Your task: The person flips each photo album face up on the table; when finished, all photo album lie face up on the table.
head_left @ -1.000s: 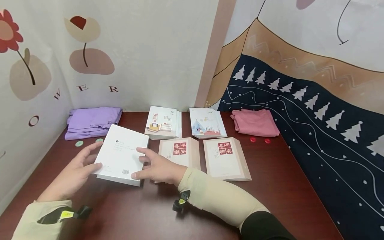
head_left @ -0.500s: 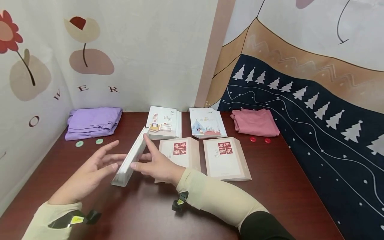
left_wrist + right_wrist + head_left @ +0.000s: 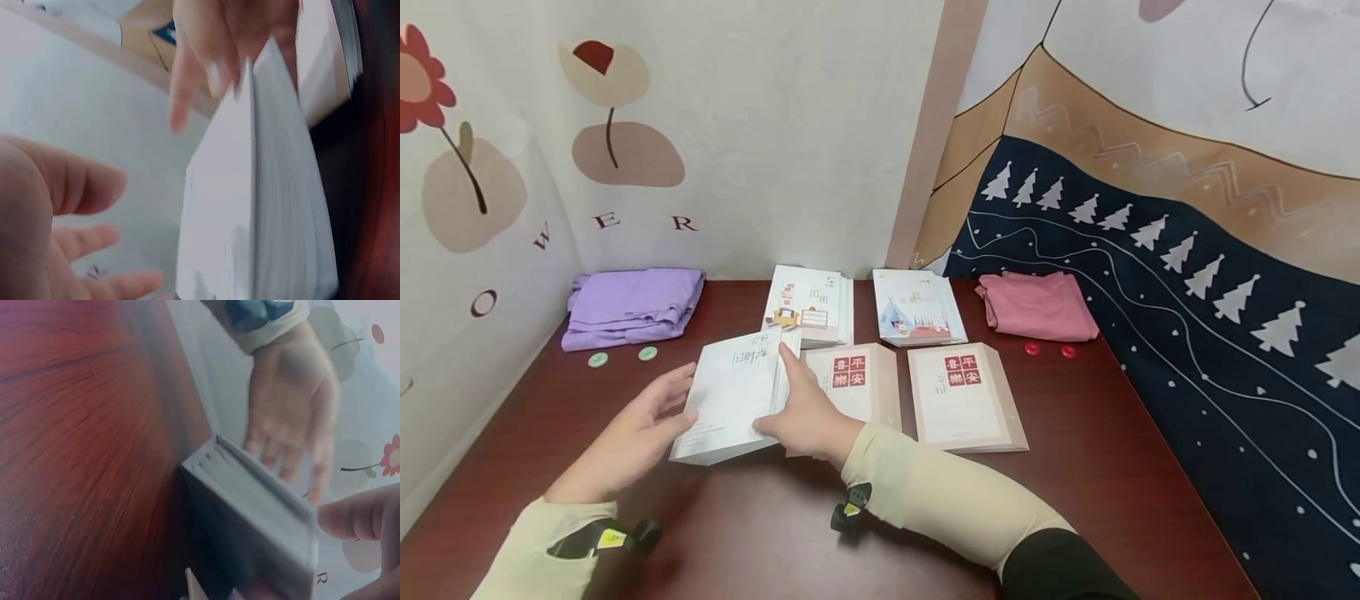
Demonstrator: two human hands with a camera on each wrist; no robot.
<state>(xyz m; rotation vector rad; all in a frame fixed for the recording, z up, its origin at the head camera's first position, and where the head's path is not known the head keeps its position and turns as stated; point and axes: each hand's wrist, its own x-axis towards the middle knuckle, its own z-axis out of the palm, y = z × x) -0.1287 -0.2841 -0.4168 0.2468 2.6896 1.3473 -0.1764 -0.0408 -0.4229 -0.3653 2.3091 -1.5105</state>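
A thick white book (image 3: 722, 408), its front cover marked with handwritten-style characters, is held tilted over the left middle of the table. My right hand (image 3: 812, 421) grips it by the right side, thumb on the cover near the lower edge. Along the book's left side is my left hand (image 3: 625, 442), its fingers spread. In the left wrist view the left hand (image 3: 50, 225) stands apart from the book (image 3: 219, 206), whose page block faces the camera. The right wrist view has the left hand (image 3: 294, 406) with extended fingers beyond the book (image 3: 250, 494).
Two beige books with red squares, one left (image 3: 850, 375) and one right (image 3: 962, 408), lie right of the held book. Behind them are two illustrated white stacks (image 3: 808, 308) (image 3: 917, 308). Purple cloth (image 3: 632, 304), pink cloth (image 3: 1037, 307), green discs (image 3: 598, 360) and red discs (image 3: 1033, 349) lie farther out.
The white book has turned over from its back with the barcode, through an edge-on pose, to its front cover. The left hand has shifted right; the right hand keeps its grip.
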